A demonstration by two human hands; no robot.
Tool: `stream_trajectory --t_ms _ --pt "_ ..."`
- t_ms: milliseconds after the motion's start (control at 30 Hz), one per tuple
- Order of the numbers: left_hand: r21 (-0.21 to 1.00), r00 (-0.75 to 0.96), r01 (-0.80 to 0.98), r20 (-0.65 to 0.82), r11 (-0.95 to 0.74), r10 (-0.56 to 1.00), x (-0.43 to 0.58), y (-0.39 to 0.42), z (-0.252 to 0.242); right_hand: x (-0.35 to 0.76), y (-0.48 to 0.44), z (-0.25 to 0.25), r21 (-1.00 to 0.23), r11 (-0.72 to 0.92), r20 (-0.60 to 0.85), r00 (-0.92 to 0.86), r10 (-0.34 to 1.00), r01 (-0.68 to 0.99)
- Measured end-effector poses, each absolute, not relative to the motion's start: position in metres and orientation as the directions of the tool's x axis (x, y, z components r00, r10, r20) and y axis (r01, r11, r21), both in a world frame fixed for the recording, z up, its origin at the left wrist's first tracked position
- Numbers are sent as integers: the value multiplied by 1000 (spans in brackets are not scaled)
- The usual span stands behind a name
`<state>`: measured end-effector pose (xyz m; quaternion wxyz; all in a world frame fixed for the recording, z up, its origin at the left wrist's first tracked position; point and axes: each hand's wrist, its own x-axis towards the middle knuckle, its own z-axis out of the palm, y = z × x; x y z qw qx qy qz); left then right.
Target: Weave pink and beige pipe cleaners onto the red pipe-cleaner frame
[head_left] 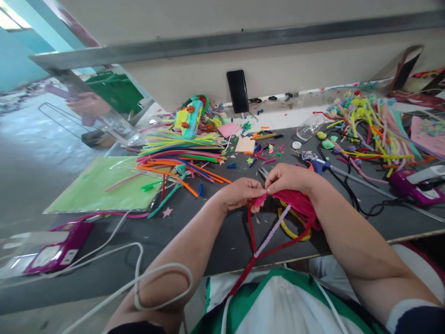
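My left hand [239, 194] and my right hand [290, 178] meet over the dark table [222, 241], both pinched on a bundle of pink and red pipe cleaners [295, 202]. Red stems [252, 232] and a pale lilac one [273, 231] trail from the bundle down toward my lap. A yellow pipe-cleaner loop [290, 230] lies under my right wrist. Scissors [263, 172] lie just beyond my fingers.
A pile of coloured pipe cleaners [181, 153] and a green sheet [104, 183] lie left. A tangle of pipe cleaners [371, 125], a blue-handled tool [318, 164] and a purple glue gun [413, 185] lie right. A phone [238, 91] leans on the wall. White cable [139, 273] loops over my left forearm.
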<state>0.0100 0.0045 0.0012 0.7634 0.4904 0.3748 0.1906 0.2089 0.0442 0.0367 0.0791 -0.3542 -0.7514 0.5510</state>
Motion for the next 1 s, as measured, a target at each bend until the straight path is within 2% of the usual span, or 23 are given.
stream_trajectory --t_ms 133,267,333,433,533,600,667,800,900,1000 --pt "929 589 220 -371 299 718 14 -1 10 209 45 36 -858 177 -284 -734 617 481" --pt "895 515 437 -329 88 791 20 -8 15 208 47 34 -828 225 -294 -740 605 513" --pt "816 488 569 -233 -104 841 22 -10 15 207 47 34 -813 249 -295 -742 602 526" --pt "598 516 705 -62 -382 854 24 -11 12 205 47 32 -789 263 -305 -727 615 555" --pt "505 545 731 -27 -459 838 24 -11 7 204 48 31 -783 245 -316 -706 634 571" --pt "544 532 718 -27 -434 847 24 -11 6 206 50 31 -790 232 -318 -702 637 568" --pt "658 511 670 -73 -344 856 23 -12 7 209 51 31 -800 225 -309 -704 640 556" --pt "900 593 436 -291 3 751 19 -11 16 215 53 35 -820 217 -288 -708 645 530" --pt "931 648 301 -359 207 672 19 -10 19 216 53 36 -827 223 -290 -731 618 516" --pt "918 618 215 -393 334 680 22 -10 15 215 53 37 -830 251 -275 -757 593 499"
